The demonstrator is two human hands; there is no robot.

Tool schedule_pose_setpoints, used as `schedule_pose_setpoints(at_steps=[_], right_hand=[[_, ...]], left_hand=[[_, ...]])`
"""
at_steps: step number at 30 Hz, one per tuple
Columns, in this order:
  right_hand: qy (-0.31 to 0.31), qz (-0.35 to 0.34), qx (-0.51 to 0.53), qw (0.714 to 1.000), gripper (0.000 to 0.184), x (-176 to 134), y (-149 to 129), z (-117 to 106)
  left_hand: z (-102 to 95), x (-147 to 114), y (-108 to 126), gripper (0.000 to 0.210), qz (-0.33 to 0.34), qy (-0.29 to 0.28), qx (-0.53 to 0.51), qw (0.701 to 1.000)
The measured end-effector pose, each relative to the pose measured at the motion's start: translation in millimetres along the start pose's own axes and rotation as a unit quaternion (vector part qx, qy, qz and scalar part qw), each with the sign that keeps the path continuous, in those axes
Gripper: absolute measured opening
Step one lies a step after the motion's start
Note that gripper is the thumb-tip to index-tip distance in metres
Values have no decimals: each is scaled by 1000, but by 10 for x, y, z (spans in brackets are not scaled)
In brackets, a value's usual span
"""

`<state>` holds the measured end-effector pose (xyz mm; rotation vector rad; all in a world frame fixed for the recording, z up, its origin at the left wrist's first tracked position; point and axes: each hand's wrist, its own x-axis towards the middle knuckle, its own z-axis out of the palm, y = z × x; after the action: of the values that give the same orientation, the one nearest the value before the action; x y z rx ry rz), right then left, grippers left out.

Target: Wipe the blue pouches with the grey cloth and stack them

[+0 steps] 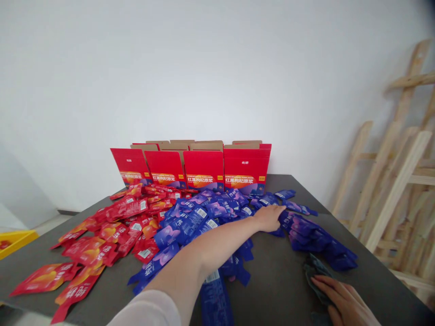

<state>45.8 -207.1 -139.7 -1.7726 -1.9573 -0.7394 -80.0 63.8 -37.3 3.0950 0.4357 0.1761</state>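
Observation:
My left arm stretches across the table, and my left hand [269, 218] has its fingers closed at the end of a blue pouch [299, 228]. That pouch lies in an overlapping row of blue pouches running toward the right edge. My right hand [345, 299], low at the right, has its fingers curled over a crumpled dark grey-green cloth [316, 274] on the table. Left of my left hand spreads a heap of blue pouches [197, 217], partly hidden by my forearm. Beside it lies a pile of red pouches [115, 231].
Several open red cartons [204, 165] stand in a row at the back of the dark grey table [272, 276], flaps up. Wooden frames [397, 194] lean at the wall on the right. A yellow bin [20, 240] shows at the left edge.

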Motion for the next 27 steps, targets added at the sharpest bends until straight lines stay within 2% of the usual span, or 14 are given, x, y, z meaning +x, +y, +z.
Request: schedule_pose_setpoints(at_steps=[2, 4, 7, 10, 12, 14, 16, 18, 20, 23, 25, 27], right_hand=[[7, 6, 3, 1000, 40, 16, -16, -13], [10, 17, 9, 1000, 38, 15, -33, -11], [-1, 45, 25, 999, 38, -10, -64, 2], [-37, 83, 47, 995, 39, -23, -106, -18], [-61, 105, 60, 991, 39, -9, -132, -50], [-74, 120, 70, 987, 40, 15, -146, -70], [-74, 131, 76, 986, 40, 32, -143, -61], [-71, 135, 85, 985, 40, 25, -118, -28], [-62, 136, 95, 984, 39, -10, -76, -3], [-42, 144, 111, 982, 39, -82, -15, -66], [-27, 158, 121, 980, 39, -83, -26, -189], [-15, 165, 131, 977, 40, 4, -125, -332]], left_hand=[[-5, -177, -28, 53, -9, -20, 18, 1000], [15, -393, 45, 67, -6, -40, 34, 999], [66, -761, 364, 81, 10, -47, 71, 996], [67, -1114, 741, 67, 41, -40, 106, 993], [14, -1279, 860, 50, 70, -37, 83, 993], [-58, -1358, 823, 42, 81, -23, 60, 995], [-113, -1372, 689, 58, 62, -25, 57, 996], [-133, -1383, 571, 68, 21, -54, 54, 997], [-128, -1455, 559, 55, -4, -73, 49, 996], [-113, -1729, 745, 34, 20, -54, 50, 997], [-113, -1963, 915, 34, 46, -33, 43, 997], [-111, -2147, 1043, 40, 44, -1, 38, 998]])
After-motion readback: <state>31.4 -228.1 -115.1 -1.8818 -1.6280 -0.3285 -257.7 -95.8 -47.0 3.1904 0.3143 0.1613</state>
